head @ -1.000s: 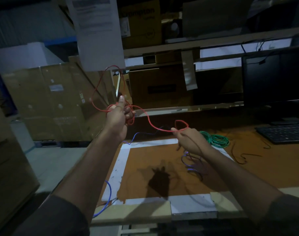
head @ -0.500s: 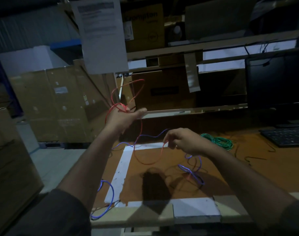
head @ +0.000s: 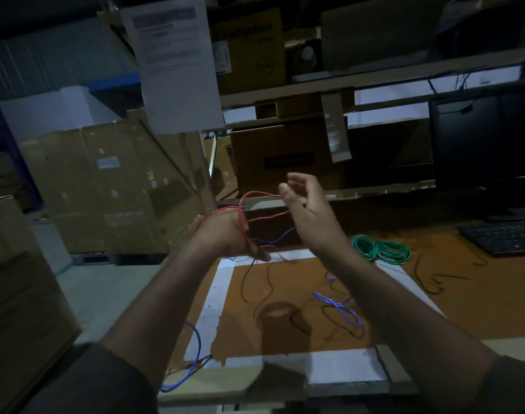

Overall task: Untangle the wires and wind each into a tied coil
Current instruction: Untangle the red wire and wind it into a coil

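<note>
Red wire [head: 262, 218] ran in loops between the two raised hands above the bench [head: 464, 294]. The left hand [head: 225, 237] was held with its fingers pointing down toward the bench, and the red wire was wrapped around it, crossing the back of the hand and the side by the thumb; its fingers curled about the strands, so its grip was closed on the red wire. The right hand [head: 309, 210] was held higher and just beside the left, palm turned toward the left. Its thumb and a fingertip pinched the top loop of the red wire, while the other fingers stood loosely curled above. A second red strand ran lower between the hands, and thin ends of it hung down from the left hand toward the bench.

A blue wire [head: 339, 309] lay loose on the brown bench top inside a square marked in white tape [head: 219, 300]; one part crossed behind the hands, another part formed a twisted loop near the right forearm, and another loop hung over the near edge of the bench at the left. A green wire [head: 380, 249], wound into a coil, lay on the bench to the right of the right hand, well apart from the others. A black keyboard [head: 503, 237] sat at the far right, with a dark monitor [head: 485, 150] behind it.
</note>
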Tool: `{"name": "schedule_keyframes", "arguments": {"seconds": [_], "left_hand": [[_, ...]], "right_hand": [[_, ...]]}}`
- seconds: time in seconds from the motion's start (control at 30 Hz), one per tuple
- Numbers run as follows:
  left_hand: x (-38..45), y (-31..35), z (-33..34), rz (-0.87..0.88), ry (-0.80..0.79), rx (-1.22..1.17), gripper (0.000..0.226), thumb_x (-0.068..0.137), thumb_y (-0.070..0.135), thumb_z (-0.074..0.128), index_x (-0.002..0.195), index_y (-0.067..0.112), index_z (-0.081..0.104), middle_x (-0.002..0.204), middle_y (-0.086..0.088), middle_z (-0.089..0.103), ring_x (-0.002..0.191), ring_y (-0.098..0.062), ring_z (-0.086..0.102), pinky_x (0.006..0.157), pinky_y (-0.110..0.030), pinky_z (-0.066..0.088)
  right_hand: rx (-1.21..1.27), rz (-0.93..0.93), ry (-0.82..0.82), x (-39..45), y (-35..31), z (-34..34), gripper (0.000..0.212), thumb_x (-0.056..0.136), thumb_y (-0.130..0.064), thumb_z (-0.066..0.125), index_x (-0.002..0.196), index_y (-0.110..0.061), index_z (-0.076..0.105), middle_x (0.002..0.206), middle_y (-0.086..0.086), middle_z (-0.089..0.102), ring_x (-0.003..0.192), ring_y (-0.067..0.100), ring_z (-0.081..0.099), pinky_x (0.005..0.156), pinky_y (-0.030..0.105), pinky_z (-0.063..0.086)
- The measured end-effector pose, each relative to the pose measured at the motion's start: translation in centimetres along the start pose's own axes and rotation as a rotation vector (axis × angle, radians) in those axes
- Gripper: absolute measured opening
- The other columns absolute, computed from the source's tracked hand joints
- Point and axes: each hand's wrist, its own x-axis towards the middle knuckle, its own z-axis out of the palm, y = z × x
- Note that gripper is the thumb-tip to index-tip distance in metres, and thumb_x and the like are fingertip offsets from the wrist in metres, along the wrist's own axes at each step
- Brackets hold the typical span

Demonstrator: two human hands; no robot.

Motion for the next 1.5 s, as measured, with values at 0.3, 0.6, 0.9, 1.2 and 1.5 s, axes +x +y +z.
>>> {"name": "schedule_keyframes", "arguments": {"seconds": [0.3, 0.6, 0.9, 1.2, 1.5], "left_hand": [[-0.6, -1.6, -0.5, 0.062, -0.311, -0.415, 0.029, 0.084, 0.032, 0.084, 0.08, 0.016, 0.06, 0.069, 0.004, 0.055, 0.07, -0.014, 0.052, 0.068, -0.025, 0.043], [-0.1, -3.1, 0.4, 0.035, -0.444, -1.814, 0.032, 0.109, 0.032, 0.04, 0.082, 0.017, 0.048, 0.055, 0.007, 0.041, 0.038, -0.005, 0.04, 0.083, -0.025, 0.057], [-0.2, -1.2, 1.8, -0.086, 0.089, -1.902, 0.027, 0.109, 0.023, 0.047, 0.085, 0.013, 0.055, 0.051, 0.008, 0.042, 0.034, -0.004, 0.03, 0.069, -0.022, 0.053], [0.6, 0.4, 1.6, 0.078, 0.385, -1.911, 0.027, 0.113, 0.028, 0.035, 0.102, 0.013, 0.055, 0.11, -0.017, 0.077, 0.112, -0.028, 0.073, 0.098, -0.04, 0.057], [-0.9, 0.0, 3.9, 0.145, 0.256, -0.807, 0.048, 0.112, 0.036, 0.036, 0.087, 0.007, 0.066, 0.068, -0.005, 0.066, 0.066, -0.02, 0.065, 0.072, -0.037, 0.057]], "right_hand": [[0.262, 0.233, 0.056, 0.6, 2.2, -2.3, 0.047, 0.106, -0.039, 0.047, 0.071, -0.009, 0.054, 0.065, 0.013, 0.05, 0.065, 0.02, 0.063, 0.068, 0.029, 0.052], [-0.022, 0.123, -0.366, 0.6, 6.1, -4.7, 0.036, 0.084, 0.007, 0.074, 0.079, -0.016, 0.048, 0.088, 0.003, 0.066, 0.091, 0.006, 0.065, 0.077, 0.022, 0.054], [0.091, 0.258, 0.063, 0.2, 6.4, -2.0, 0.011, 0.107, -0.023, 0.05, 0.102, -0.016, 0.055, 0.07, 0.004, 0.065, 0.052, 0.014, 0.052, 0.047, 0.026, 0.04], [-0.518, -0.058, -0.415, -3.2, 4.0, 1.6, 0.022, 0.105, -0.039, 0.05, 0.109, -0.024, 0.066, 0.091, -0.004, 0.07, 0.084, 0.018, 0.064, 0.068, 0.037, 0.047], [-0.216, -0.178, -0.129, -1.4, 1.7, 0.3, 0.015, 0.104, -0.025, 0.056, 0.102, -0.021, 0.069, 0.089, -0.01, 0.071, 0.083, 0.0, 0.066, 0.073, 0.021, 0.055]]}}
